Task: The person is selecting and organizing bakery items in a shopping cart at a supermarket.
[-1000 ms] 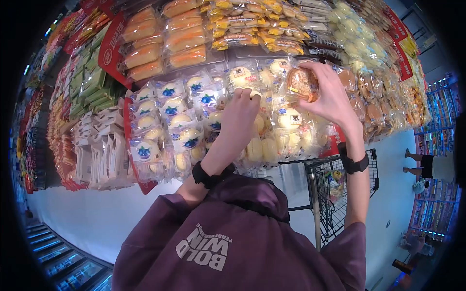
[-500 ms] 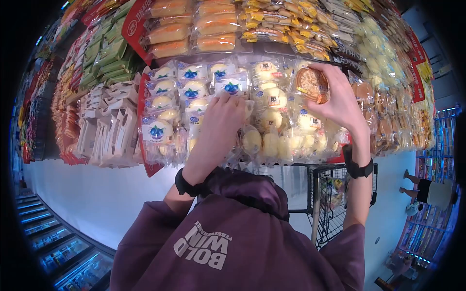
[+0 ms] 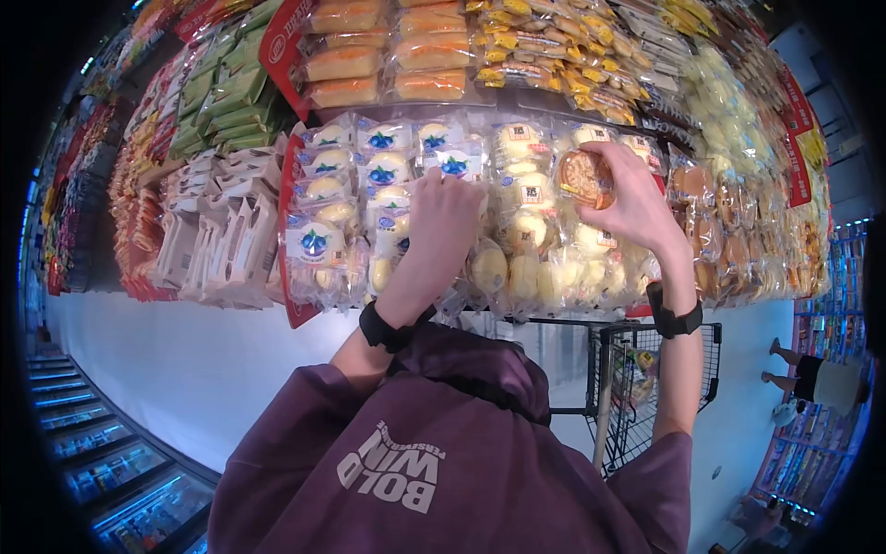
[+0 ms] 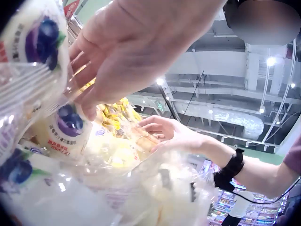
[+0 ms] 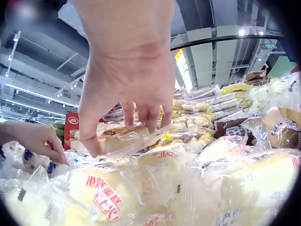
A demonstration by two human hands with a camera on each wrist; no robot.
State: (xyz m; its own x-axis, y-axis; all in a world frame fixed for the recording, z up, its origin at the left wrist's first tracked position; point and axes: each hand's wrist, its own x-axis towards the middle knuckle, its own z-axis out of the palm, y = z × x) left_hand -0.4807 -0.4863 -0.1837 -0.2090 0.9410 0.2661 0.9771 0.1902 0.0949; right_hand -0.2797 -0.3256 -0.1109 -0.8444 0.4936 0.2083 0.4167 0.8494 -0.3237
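My right hand (image 3: 637, 198) grips a wrapped round brown pastry (image 3: 584, 175) between thumb and fingers, above wrapped pale buns (image 3: 531, 196). In the right wrist view the pastry (image 5: 123, 139) sits in its clear wrapper below the palm. My left hand (image 3: 438, 222) reaches into the packets printed with blueberries, bent fingers pinching the near edge of one blueberry bun packet (image 3: 454, 164). In the left wrist view its thumb overlaps a blueberry-printed packet (image 4: 69, 123); part of the fingers is hidden behind nearer wrappers.
Long orange-topped breads (image 3: 429, 55) and yellow packets (image 3: 526, 46) lie behind. Green packets (image 3: 221, 92) and white packets (image 3: 221, 231) fill the left side. A wire shopping cart (image 3: 646, 388) stands by the display's front edge. A person (image 3: 826, 379) stands far right.
My left hand has moved from the pale buns to the blueberry packets on its left, and one packet has shifted slightly towards it. The right hand keeps holding the round pastry. The view has shifted.
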